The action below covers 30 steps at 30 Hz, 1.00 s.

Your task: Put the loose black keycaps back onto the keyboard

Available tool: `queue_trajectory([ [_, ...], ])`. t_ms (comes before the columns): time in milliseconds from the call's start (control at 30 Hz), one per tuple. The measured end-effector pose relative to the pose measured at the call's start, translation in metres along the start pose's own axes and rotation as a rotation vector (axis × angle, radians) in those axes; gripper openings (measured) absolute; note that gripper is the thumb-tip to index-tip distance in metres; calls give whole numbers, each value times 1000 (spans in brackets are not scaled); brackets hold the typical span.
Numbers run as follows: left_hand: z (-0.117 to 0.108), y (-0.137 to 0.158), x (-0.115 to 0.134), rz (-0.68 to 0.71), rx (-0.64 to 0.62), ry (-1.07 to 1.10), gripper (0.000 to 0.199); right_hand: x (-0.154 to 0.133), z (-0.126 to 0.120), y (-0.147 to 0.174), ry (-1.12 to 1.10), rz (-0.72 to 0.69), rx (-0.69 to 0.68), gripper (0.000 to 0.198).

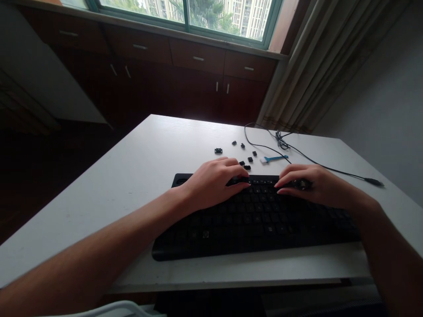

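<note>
A black keyboard (218, 244) lies on the white table, with some gaps among its keys. My left hand (214, 182) is curled over its back edge, fingers behind and thumb on the top row, gripping it there. At the right of the top row, my right hand (313, 185) has thumb and fingers closed in a pinch. Under its fingers shows a small dark object with a shiny part (302, 184); its kind is unclear. Several small black keycaps (250, 159) lie behind the keyboard, with a wider black key (218, 151) to their left.
A small blue brush (276, 157) with white bristles lies behind the keyboard. A black cable (325, 166), partly bundled, runs across the back right of the white table (109, 198) to a plug (373, 181). Beyond stand dark red cabinets (185, 88) under a window.
</note>
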<state>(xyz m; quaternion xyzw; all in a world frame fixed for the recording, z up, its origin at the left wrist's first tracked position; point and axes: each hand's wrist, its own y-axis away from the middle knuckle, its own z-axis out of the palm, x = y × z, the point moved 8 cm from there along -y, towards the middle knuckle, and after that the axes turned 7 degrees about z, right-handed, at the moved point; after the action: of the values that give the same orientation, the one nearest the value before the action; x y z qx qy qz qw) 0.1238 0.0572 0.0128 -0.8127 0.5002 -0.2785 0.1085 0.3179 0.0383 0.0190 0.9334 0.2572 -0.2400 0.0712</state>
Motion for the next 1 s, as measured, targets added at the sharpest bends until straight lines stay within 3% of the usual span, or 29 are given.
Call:
queue_trajectory([
  [233,1,0,-1,-15,-13,-2,20,4,-3,-4,-80,61,33,16],
  [600,0,0,-1,-10,-6,-6,21,0,-8,-1,24,-7,91,23],
  [1000,0,-1,-1,-6,-11,-7,21,4,-11,3,11,1,45,22],
])
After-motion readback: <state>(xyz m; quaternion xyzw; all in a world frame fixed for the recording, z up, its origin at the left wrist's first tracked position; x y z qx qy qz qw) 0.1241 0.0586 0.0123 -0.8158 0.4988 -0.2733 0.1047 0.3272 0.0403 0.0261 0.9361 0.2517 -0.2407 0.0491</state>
